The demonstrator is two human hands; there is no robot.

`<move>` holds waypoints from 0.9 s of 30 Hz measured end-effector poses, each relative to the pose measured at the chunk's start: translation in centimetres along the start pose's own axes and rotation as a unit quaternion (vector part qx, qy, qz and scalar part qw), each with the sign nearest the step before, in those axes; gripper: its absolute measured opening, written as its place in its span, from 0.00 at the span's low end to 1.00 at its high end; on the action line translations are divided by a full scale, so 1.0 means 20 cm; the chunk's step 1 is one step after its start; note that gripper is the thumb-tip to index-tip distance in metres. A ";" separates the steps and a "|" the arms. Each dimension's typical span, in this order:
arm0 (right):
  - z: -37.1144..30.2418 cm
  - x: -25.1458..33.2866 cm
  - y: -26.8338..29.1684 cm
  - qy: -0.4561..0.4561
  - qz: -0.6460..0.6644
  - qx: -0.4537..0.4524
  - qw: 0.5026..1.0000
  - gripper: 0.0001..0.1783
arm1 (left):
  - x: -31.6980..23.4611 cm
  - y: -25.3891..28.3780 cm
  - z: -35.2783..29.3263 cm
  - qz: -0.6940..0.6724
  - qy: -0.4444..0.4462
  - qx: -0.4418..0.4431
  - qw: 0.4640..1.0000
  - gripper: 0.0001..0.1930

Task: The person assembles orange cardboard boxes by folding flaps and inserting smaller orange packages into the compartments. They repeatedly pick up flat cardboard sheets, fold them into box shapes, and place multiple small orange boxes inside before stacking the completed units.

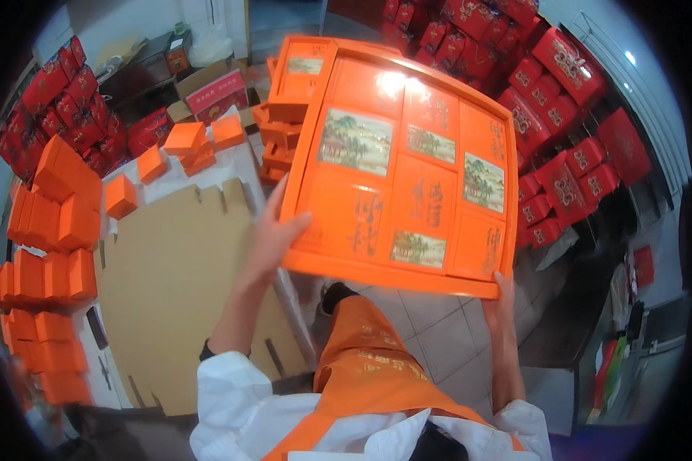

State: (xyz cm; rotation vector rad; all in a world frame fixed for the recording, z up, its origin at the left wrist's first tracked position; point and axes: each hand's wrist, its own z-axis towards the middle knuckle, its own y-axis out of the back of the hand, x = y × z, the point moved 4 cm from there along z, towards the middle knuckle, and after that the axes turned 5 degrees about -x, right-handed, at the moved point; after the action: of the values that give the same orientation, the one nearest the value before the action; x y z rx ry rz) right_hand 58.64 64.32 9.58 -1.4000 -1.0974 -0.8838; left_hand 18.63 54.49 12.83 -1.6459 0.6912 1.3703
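Between my two hands I carry a large, shallow orange gift box [304, 207], tilted and held out in front of me above the floor. Inside it, several smaller orange boxes [427, 196] with landscape pictures and dark lettering fit side by side. My left hand [273, 234] grips the left rim, its thumb over the edge. At the near right corner my right hand [501, 292] holds the rim, with most of its fingers hidden beneath. Behind the box's far left corner, another orange box [303, 67] tops a stack of orange trays [279, 127].
A table at left bears a flat brown cardboard sheet [184, 284], small orange boxes [184, 138] and orange stacks [54, 273]. Red gift boxes [565, 180] are piled at right, others [65, 100] at far left. A dark counter [550, 338] stands right of the tiled floor [438, 326].
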 end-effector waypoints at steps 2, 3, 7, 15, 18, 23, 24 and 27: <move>0.22 0.07 -0.15 -0.008 -0.004 0.013 1.000 0.28 | -0.05 0.00 0.27 0.014 -0.003 0.000 1.000 0.32; 0.34 0.08 -0.24 -0.015 -0.002 0.024 1.000 0.28 | -0.09 0.00 0.41 0.030 -0.005 -0.003 1.000 0.32; 0.79 0.05 -0.54 -0.018 0.039 0.041 0.998 0.24 | -0.23 0.06 1.06 0.080 0.000 0.009 0.997 0.32; 1.12 -0.11 -1.27 -0.048 0.087 0.006 0.995 0.26 | -0.39 0.37 2.18 0.138 0.036 0.111 0.984 0.28; 1.09 -0.20 -1.38 -0.114 -0.002 0.059 0.992 0.28 | -0.31 0.50 2.41 0.131 0.065 0.083 0.986 0.26; 1.18 -0.26 -1.09 -0.193 -0.119 0.150 0.962 0.24 | -0.16 0.74 2.49 0.065 0.022 -0.079 0.994 0.26; 1.22 -0.26 -0.98 -0.225 -0.106 0.135 0.959 0.22 | -0.16 0.69 2.41 -0.004 0.003 -0.106 0.994 0.26; 1.32 -0.33 -0.69 -0.312 -0.079 0.086 0.943 0.17 | -0.13 0.66 2.18 -0.075 -0.033 -0.215 0.973 0.25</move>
State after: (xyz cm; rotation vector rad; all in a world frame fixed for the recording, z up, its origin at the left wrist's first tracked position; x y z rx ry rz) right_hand 41.92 89.23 4.19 -1.4976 -1.7400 -0.4327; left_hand -14.24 86.11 10.71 -1.9320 0.2300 1.5276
